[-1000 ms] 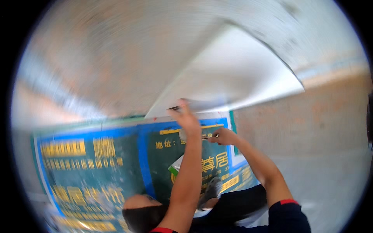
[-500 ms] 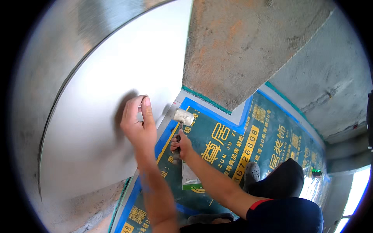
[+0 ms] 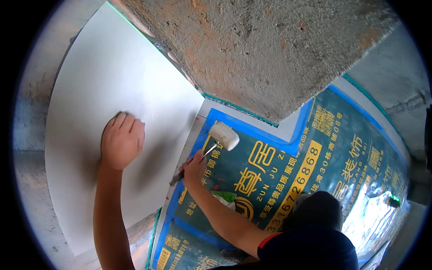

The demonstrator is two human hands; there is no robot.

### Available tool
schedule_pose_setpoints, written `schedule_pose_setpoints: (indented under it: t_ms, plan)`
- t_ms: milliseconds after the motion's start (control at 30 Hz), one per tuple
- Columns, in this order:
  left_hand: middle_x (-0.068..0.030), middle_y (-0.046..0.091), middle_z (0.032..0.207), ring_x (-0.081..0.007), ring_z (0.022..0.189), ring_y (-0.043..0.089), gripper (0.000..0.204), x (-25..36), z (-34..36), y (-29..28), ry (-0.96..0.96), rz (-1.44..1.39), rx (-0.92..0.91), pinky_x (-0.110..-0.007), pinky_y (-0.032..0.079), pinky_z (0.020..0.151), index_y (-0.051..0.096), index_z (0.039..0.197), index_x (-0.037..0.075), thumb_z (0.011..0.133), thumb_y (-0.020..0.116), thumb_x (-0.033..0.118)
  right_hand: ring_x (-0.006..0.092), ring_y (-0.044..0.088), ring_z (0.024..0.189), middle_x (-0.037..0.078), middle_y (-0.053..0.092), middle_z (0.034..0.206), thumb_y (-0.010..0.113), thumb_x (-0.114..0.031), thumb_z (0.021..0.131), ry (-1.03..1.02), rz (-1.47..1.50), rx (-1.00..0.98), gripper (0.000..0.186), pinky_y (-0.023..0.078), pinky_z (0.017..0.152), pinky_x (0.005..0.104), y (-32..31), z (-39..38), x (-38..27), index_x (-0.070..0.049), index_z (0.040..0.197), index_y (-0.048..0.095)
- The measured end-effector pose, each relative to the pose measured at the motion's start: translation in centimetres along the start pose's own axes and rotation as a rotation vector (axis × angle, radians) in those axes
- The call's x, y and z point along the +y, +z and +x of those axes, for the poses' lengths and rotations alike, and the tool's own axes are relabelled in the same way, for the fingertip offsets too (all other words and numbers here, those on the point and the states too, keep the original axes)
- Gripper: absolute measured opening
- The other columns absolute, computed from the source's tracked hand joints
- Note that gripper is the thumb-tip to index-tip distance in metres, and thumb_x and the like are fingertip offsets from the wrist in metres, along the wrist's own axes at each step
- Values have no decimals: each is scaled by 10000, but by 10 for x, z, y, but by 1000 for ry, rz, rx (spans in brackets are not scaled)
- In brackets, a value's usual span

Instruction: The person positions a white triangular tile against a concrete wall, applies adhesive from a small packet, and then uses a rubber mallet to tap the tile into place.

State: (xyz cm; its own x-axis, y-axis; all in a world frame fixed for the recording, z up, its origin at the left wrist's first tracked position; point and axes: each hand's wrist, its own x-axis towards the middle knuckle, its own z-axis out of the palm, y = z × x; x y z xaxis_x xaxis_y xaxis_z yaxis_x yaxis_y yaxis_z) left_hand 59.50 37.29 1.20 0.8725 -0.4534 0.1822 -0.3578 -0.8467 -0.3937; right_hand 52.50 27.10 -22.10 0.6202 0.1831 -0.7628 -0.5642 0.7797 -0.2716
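Note:
My left hand [image 3: 121, 140] lies flat, fingers together, on a large pale grey tile [image 3: 108, 94] that fills the left of the view. My right hand [image 3: 193, 170] grips the thin handle of a white rubber mallet [image 3: 224, 135], whose head hovers just right of the tile's edge, over a blue and green printed floor sheet [image 3: 288, 175]. The mallet head is not touching the tile.
A rough grey mortar surface [image 3: 261, 49] rises above the tile and sheet. A small green object [image 3: 224, 196] lies on the sheet under my right forearm. My dark-clothed knee [image 3: 315, 211] rests on the sheet. Bare concrete [image 3: 31, 189] borders the tile's left side.
The view has swung from a raised tile to the tile lying at left. My left hand stays pressed on it; the mallet in my right hand has drawn slightly away from the tile's edge.

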Motion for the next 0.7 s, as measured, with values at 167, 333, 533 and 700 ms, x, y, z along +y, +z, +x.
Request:
schedule_pose_setpoints:
  t_ms: [167,333,533,700]
  plan:
    - [-94,519,767,-285,764,535,152,7,10,-9,-22,-18,-50,-398,478,708,542,737,69,783,687,54,145,369,460,10,381,656,473,-453,1059,177,-49,-122,372,373,428,375,29,15,1,-123,914,383]
    - [-88,513,759,-282,750,534,163,6,10,-13,-23,-29,-62,-395,472,692,538,730,82,762,694,48,155,378,449,15,391,643,452,-411,1058,207,186,22,325,380,424,363,40,8,-12,-139,889,396]
    - [-90,501,731,-287,729,530,162,4,8,-11,-7,-65,6,-393,463,660,534,714,68,758,686,38,175,394,460,25,397,629,488,-384,1017,109,44,-13,301,379,415,354,25,12,-13,-149,840,421]
    - [-103,527,748,-299,742,545,131,4,6,-9,-20,-92,-24,-396,469,666,553,736,40,773,679,30,189,405,435,19,382,587,497,-420,1039,39,-172,-67,358,391,409,362,24,11,11,-126,855,408]
